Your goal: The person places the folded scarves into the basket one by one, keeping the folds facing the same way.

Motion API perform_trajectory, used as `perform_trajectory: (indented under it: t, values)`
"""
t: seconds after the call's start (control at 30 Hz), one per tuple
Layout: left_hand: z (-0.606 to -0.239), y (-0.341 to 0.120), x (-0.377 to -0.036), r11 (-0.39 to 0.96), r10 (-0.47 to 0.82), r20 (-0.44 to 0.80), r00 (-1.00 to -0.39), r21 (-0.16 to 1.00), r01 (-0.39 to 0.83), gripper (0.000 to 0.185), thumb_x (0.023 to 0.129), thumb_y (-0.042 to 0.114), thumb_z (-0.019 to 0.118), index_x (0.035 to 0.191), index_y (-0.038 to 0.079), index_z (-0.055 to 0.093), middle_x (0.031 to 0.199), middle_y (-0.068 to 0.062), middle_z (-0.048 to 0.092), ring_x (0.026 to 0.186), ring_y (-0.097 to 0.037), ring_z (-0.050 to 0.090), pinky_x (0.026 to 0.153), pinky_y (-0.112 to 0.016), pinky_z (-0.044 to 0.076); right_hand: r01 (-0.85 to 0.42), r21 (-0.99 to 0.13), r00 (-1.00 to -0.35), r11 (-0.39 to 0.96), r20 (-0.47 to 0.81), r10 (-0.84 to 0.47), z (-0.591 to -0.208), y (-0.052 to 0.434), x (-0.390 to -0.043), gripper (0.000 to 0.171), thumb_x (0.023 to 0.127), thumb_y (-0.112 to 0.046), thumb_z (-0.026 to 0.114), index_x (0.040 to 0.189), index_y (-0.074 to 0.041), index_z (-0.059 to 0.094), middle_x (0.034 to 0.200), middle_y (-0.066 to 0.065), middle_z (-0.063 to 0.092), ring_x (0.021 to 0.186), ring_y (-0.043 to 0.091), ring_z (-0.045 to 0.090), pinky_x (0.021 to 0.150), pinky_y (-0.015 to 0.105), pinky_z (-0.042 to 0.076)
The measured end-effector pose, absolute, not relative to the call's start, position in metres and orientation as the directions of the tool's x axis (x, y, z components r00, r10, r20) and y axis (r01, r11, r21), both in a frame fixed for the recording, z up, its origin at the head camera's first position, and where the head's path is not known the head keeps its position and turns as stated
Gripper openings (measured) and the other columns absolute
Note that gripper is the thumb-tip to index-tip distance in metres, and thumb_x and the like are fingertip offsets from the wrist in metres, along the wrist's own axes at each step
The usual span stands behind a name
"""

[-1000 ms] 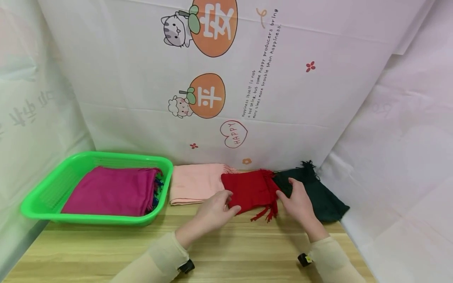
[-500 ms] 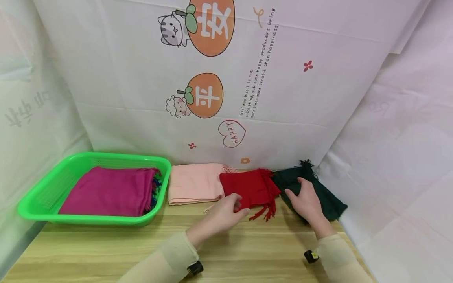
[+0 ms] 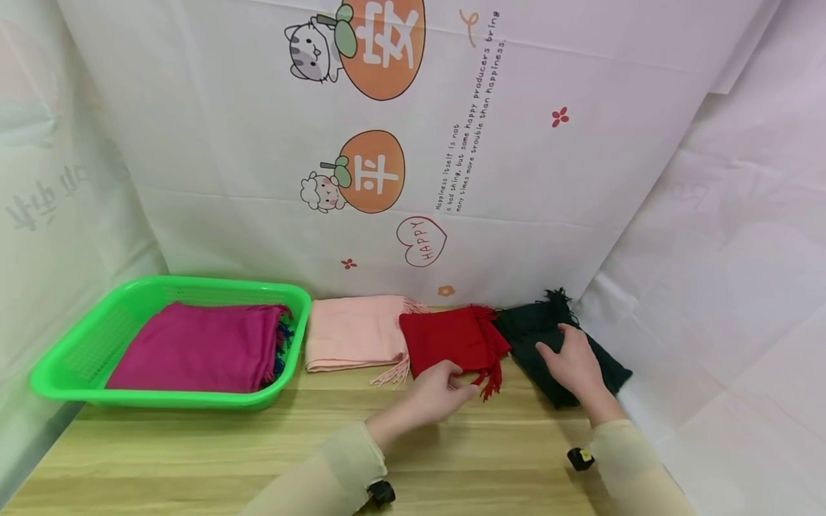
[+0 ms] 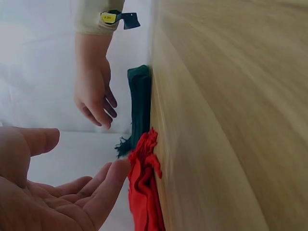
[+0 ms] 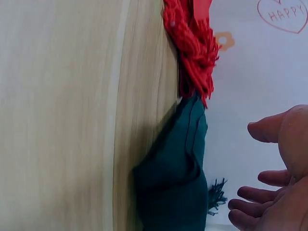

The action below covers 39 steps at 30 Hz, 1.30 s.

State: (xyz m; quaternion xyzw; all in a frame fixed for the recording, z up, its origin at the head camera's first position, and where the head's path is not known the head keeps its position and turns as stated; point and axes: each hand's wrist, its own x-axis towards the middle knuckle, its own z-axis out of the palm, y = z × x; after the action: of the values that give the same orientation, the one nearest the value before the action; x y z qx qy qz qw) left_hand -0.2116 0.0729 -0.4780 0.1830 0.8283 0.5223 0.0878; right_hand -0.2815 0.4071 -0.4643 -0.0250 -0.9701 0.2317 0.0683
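A folded red scarf [image 3: 448,338] lies on the wooden table between a pink scarf [image 3: 351,331] and a dark green scarf [image 3: 525,328]. My left hand [image 3: 459,383] is open, and its fingertips touch the red scarf's front edge and fringe. In the left wrist view the palm [image 4: 48,207] faces up beside the red scarf [image 4: 143,192]. My right hand [image 3: 560,352] is open and spread just over the dark green scarf. In the right wrist view its fingers [image 5: 250,207] are off the green scarf [image 5: 175,187]. The red fringe [image 5: 195,45] lies beside it.
A green plastic basket [image 3: 61,380] at the left holds a folded magenta scarf [image 3: 200,345] over other cloth. White printed sheets hang close behind and to both sides. Bare wooden tabletop [image 3: 193,451] stretches in front of the scarves.
My left hand slid right along the red scarf's front edge, uncovering the pink scarf's fringe. My right hand moved right, off the red scarf and over the dark green one.
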Motion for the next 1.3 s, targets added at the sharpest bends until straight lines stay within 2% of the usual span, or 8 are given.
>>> perform_trajectory:
  t: [0.13,0.37,0.6,0.73,0.9,0.97,1.13,1.3]
  values:
    - [-0.482,0.082,-0.215,0.337,0.398,0.025,-0.917,0.926,0.172,0.06,0.105,0.04,0.078,0.142,-0.004,0.064,0.106,0.003,0.073,0.084,-0.009,0.069,0.084,-0.035,0.06,0.028,-0.444,-0.991,0.896,0.106,0.083,-0.463,0.415,-0.283,0.082,0.112,-0.037,0.064,0.165,0.016,0.029,0.163,0.045,0.032,0.147,0.062,0.039,0.116,0.075,0.039]
    - [-0.488,0.098,-0.215,0.281,0.394,0.009,-0.919,0.951,0.13,0.058,0.104,0.039,0.079,0.138,-0.005,0.065,0.101,0.001,0.072,0.079,-0.009,0.068,0.077,-0.031,0.059,0.042,-0.425,-0.994,0.904,0.073,0.08,-0.463,0.422,-0.286,0.082,0.112,-0.036,0.063,0.164,0.017,0.029,0.163,0.047,0.03,0.147,0.064,0.037,0.117,0.076,0.038]
    - [-0.491,0.114,-0.212,0.214,0.418,-0.049,-0.907,0.976,0.046,0.06,0.107,0.036,0.076,0.146,-0.007,0.059,0.073,-0.003,0.069,0.06,-0.013,0.063,0.059,-0.026,0.047,0.045,-0.377,-0.996,0.925,0.053,0.07,-0.467,0.433,-0.293,0.083,0.112,-0.04,0.063,0.162,0.019,0.032,0.161,0.049,0.031,0.145,0.065,0.04,0.115,0.076,0.039]
    - [-0.493,0.12,-0.212,0.211,0.405,-0.05,-0.913,0.977,0.04,0.057,0.106,0.035,0.076,0.142,-0.007,0.061,0.074,0.0,0.068,0.061,-0.013,0.063,0.06,-0.026,0.048,0.051,-0.36,-0.998,0.931,0.027,0.065,-0.47,0.438,-0.299,0.083,0.112,-0.041,0.063,0.161,0.02,0.033,0.16,0.05,0.031,0.143,0.066,0.04,0.115,0.076,0.04]
    - [-0.495,0.124,-0.214,0.21,0.408,-0.05,-0.912,0.977,0.041,0.04,0.106,0.035,0.077,0.12,-0.001,0.066,0.072,-0.001,0.068,0.06,-0.013,0.062,0.058,-0.027,0.049,0.055,-0.325,-0.998,0.944,0.001,0.059,-0.474,0.443,-0.305,0.083,0.112,-0.042,0.063,0.158,0.021,0.036,0.156,0.052,0.033,0.14,0.067,0.042,0.114,0.077,0.04]
    - [-0.497,0.127,-0.214,0.206,0.41,-0.05,-0.911,0.978,0.039,0.037,0.105,0.034,0.077,0.118,0.0,0.066,0.071,-0.002,0.068,0.059,-0.013,0.061,0.056,-0.026,0.048,0.05,-0.311,-0.999,0.949,-0.008,0.05,-0.475,0.446,-0.306,0.083,0.112,-0.043,0.064,0.156,0.022,0.037,0.155,0.052,0.033,0.139,0.068,0.042,0.113,0.077,0.041]
    - [-0.503,0.135,-0.213,0.192,0.408,-0.066,-0.911,0.981,0.014,0.049,0.105,0.033,0.076,0.133,-0.006,0.063,0.075,-0.001,0.07,0.062,-0.016,0.065,0.056,-0.028,0.049,0.036,-0.285,-0.999,0.958,-0.021,0.032,-0.481,0.455,-0.31,0.085,0.111,-0.048,0.064,0.153,0.022,0.041,0.153,0.053,0.035,0.138,0.069,0.043,0.112,0.078,0.042]
    - [-0.502,0.141,-0.21,0.201,0.413,-0.076,-0.908,0.98,0.009,0.055,0.104,0.036,0.077,0.136,-0.006,0.063,0.075,-0.002,0.07,0.062,-0.017,0.065,0.059,-0.029,0.05,0.037,-0.268,-0.999,0.963,-0.026,0.031,-0.486,0.463,-0.313,0.087,0.111,-0.053,0.063,0.153,0.021,0.043,0.153,0.053,0.035,0.138,0.07,0.042,0.112,0.078,0.041]
